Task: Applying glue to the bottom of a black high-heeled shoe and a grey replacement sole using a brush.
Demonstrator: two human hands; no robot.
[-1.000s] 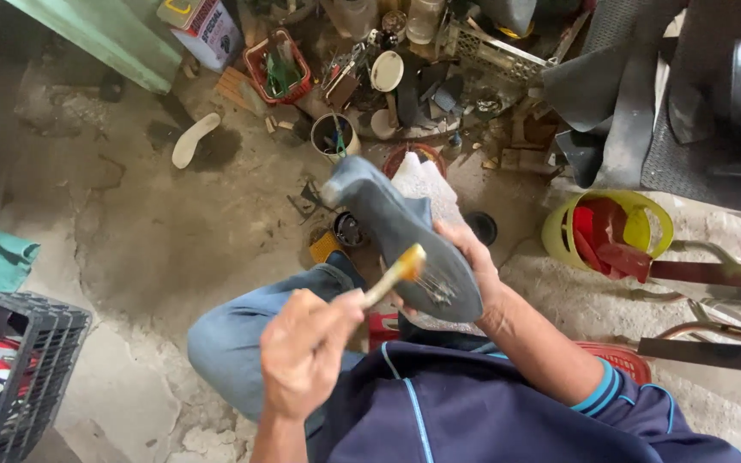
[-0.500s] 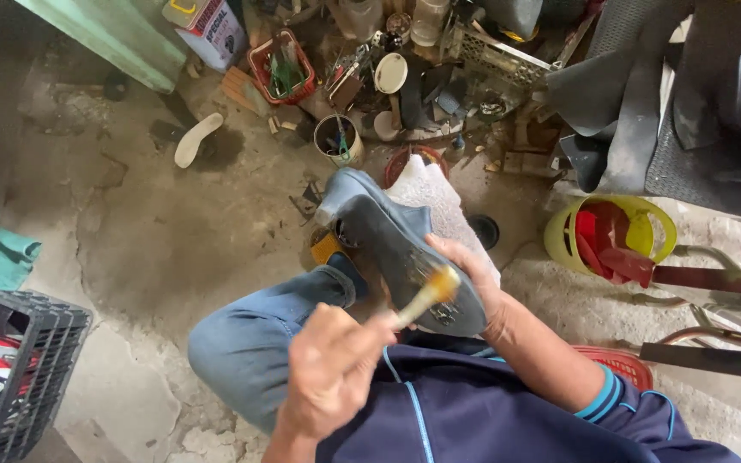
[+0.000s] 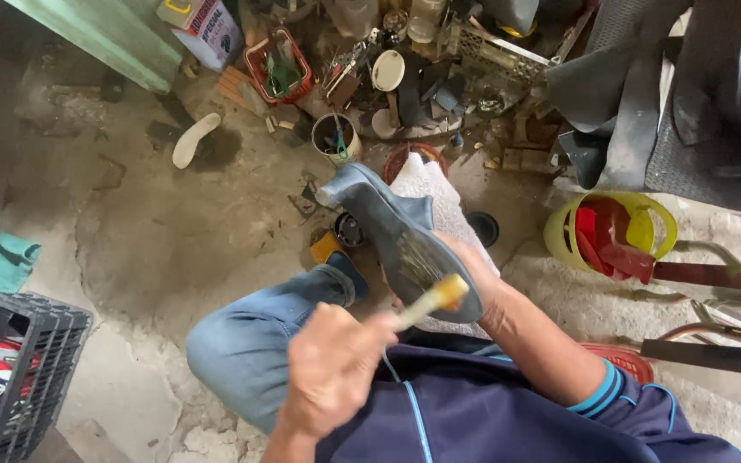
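At frame centre my right hand (image 3: 465,266) grips a grey shoe (image 3: 396,236) sole-up over my knee, while my left hand (image 3: 332,369) is closed around a brush (image 3: 435,298) touching the heel end – streaks mark only that patch, the rest looks bare.

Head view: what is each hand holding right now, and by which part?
Left hand grips a brush by its handle end. Right hand supports the grey shoe from beneath, sole upward.
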